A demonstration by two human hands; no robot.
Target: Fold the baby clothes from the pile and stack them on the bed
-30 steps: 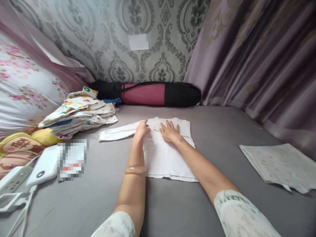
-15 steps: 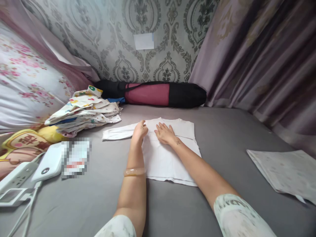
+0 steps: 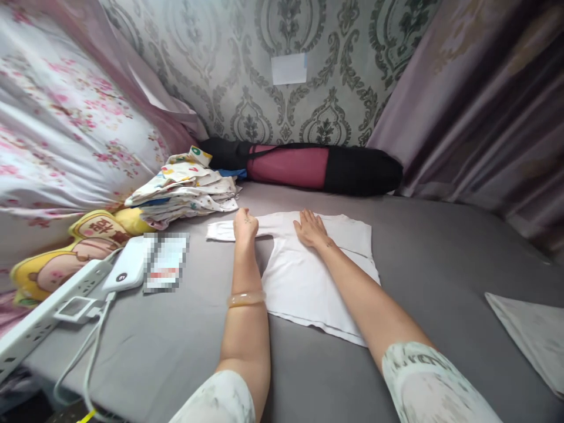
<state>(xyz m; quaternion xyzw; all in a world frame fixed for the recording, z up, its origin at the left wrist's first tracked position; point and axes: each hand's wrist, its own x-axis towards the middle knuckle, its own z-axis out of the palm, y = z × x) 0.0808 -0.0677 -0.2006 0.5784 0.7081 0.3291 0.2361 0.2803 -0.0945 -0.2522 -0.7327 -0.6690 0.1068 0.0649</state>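
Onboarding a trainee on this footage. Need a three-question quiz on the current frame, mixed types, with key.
1. True or false: the right hand is clenched in a fist.

2. Which hand is at the outstretched sleeve of the white shirt?
a) right only
b) left only
c) both

3. Fill in: the long bag lying along the foot of the patterned wall is black with a ____ middle section.

Key:
1. False; it lies palm down on the shirt, fingers extended.
2. b; the left hand is there.
3. dark red
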